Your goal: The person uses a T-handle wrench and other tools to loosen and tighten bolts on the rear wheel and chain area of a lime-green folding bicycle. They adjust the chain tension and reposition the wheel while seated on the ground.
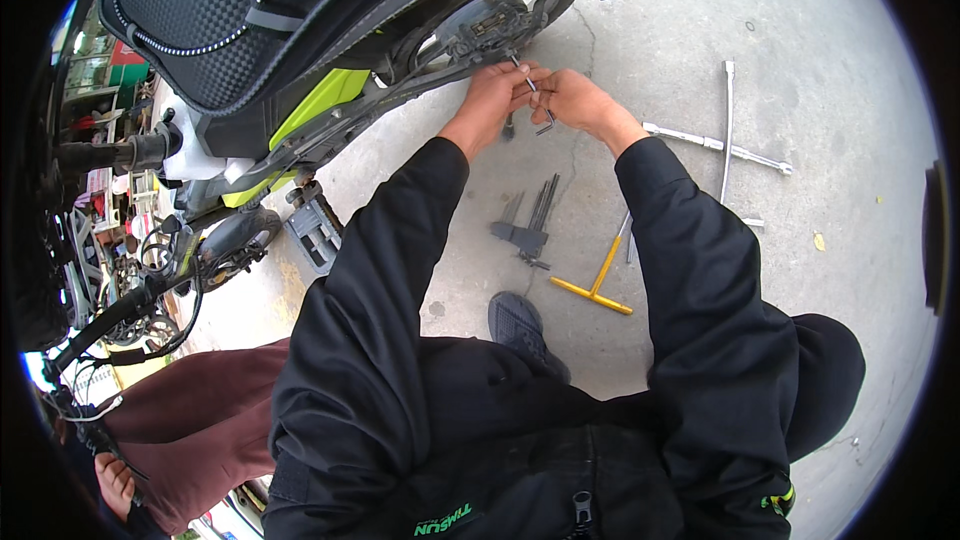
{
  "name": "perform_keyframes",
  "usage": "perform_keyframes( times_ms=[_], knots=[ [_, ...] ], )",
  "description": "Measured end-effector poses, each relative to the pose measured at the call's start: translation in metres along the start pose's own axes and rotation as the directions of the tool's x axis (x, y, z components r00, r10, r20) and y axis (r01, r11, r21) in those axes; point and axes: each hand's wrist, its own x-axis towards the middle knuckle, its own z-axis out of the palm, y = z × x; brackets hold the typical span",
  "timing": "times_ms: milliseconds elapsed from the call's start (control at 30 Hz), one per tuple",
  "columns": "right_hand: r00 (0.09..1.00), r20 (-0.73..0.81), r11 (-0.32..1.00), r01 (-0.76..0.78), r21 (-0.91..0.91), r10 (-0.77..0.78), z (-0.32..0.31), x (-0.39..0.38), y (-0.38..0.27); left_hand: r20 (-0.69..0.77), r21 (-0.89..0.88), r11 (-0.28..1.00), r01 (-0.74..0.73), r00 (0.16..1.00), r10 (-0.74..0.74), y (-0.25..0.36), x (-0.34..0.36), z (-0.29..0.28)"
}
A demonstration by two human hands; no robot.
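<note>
A thin L-shaped hex key point(531, 86) slants between my two hands, its upper end at the dark metal parts beside the rear wheel point(565, 5) of a black and lime-green two-wheeler point(318, 110). My left hand point(488, 105) is closed, fingertips pinched around the key's upper shaft. Just right of it, my right hand point(582, 103) pinches the key lower down, above its bent short end. What the key's tip touches is too small to make out. On the concrete below lies a hex key set point(522, 236) in a dark holder, several keys sticking out.
Near my right forearm lies a yellow T-handle wrench point(603, 280); farther right, a silver cross wrench point(728, 130). A grey plastic-looking case point(314, 227) stands under the two-wheeler. At left, another person in maroon trousers point(200, 425) is close by, a hand point(115, 485) near the handlebar.
</note>
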Motion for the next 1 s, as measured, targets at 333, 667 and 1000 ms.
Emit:
perform_keyframes(
  times_ms=[333, 667, 1000],
  knots=[
    [0.963, -0.266, 0.931, -0.054, -0.362, -0.047, 0.017, -0.012, -0.003, -0.061, 0.086, 0.996, 0.014, 0.998, -0.009, 0.001, 0.002, 0.002],
    [0.909, -0.410, 0.828, -0.171, -0.535, -0.077, 0.015, -0.006, 0.001, -0.061, 0.026, 1.000, -0.003, 0.998, 0.005, 0.003, 0.002, -0.001],
    [0.986, -0.163, 0.972, -0.004, -0.236, -0.036, 0.007, 0.002, 0.009, -0.035, -0.206, 0.978, -0.025, 0.999, 0.018, 0.005, 0.003, -0.004]
  ],
)
